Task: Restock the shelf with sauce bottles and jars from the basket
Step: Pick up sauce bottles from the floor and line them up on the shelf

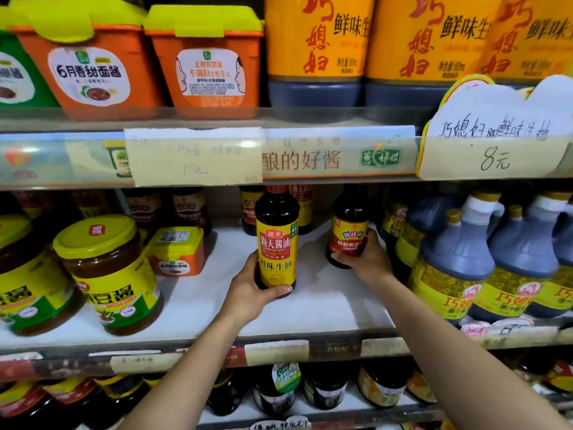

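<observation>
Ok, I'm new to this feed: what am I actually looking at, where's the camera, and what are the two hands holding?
There is no machine here: a person works with two bare hands. The single picture comes from a camera worn on the head, looking forward and down at shop shelving. The left hand has its grip round a tall dark sauce bottle with a yellow label, held upright. The right hand grips a shorter dark bottle with a red and yellow label, further back. Both are over the white middle shelf. On it, to the left, stand yellow-lidded jars and a small orange tub; to the right, large handled jugs. The basket is out of view.
</observation>
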